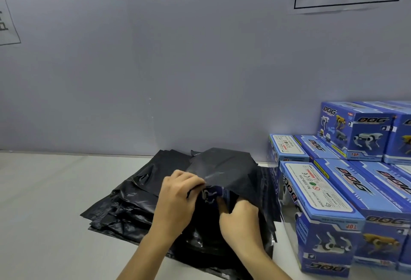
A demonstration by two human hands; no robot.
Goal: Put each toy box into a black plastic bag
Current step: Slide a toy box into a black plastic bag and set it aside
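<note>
A black plastic bag (224, 166) stands puffed up on a flat pile of black bags (124, 204) in the middle of the table. A blue toy box (214, 194) shows through the bag's open mouth, mostly hidden by the plastic. My left hand (175, 199) pinches the upper edge of the bag's mouth. My right hand (241, 222) grips the lower right edge of the mouth, with fingers curled round the plastic beside the box.
Several blue "DOG" toy boxes (347, 204) are stacked at the right, some two layers high (360, 130). A grey wall (178, 57) with paper signs rises right behind the white table (44, 201), which stretches away to the left of the bags.
</note>
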